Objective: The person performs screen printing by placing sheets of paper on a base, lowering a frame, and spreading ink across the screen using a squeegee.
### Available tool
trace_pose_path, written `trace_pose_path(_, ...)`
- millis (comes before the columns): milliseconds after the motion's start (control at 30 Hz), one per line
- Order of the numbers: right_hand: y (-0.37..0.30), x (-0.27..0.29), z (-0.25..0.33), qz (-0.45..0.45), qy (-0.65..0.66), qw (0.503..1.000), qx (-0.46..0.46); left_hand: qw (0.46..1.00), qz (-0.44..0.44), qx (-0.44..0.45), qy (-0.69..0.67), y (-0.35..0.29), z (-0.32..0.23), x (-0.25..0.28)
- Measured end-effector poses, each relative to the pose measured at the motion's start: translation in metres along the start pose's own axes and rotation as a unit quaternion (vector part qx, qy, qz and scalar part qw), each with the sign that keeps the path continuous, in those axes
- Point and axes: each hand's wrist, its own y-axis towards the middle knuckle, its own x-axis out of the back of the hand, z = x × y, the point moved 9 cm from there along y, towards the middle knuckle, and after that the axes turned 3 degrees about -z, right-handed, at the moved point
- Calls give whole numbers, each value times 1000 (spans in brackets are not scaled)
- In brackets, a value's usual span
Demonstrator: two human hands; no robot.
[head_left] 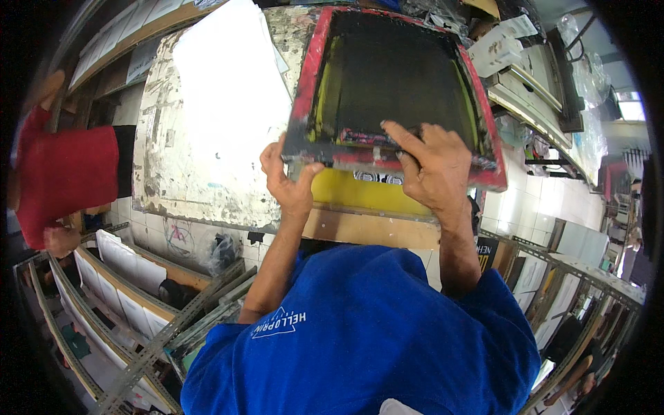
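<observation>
A screen-printing frame (318, 66) with red, ink-stained sides and dark mesh (394, 76) lies tilted over the table in front of me. My left hand (289, 181) grips its near left corner, thumb on the near side. Along the near end of the mesh rests a squeegee (366, 137), dark with pinkish-red smears. My right hand (437, 166) is closed over the squeegee's right part, index finger stretched along it; the palm hides the rest. Under the frame's raised near edge shows a yellow surface (370, 194) with small black-and-white round prints (377, 178).
Left of the frame, a stack of white sheets (225, 83) lies on a paint-stained table (162, 166). A person in a red top (72, 169) stands further left. Metal racks (149, 346) hold boards at lower left, and more shelves (574, 277) stand at right.
</observation>
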Motion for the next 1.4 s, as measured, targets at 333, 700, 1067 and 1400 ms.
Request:
trace_pose_path(333,128,110,-27,-132,45,988,71,960,-69,-136,-234,125,-67,-74)
trace_pose_path(700,173,132,-30,-179,104,975,81,906,149,-143,369,205,159,-261)
trace_pose_path(1067,201,131,-53,-130,31,991,18,980,163,25,112,196,150,-244)
trace_pose_path(1400,209,147,-45,-150,3,988,-43,990,-88,96,45,205,150,28)
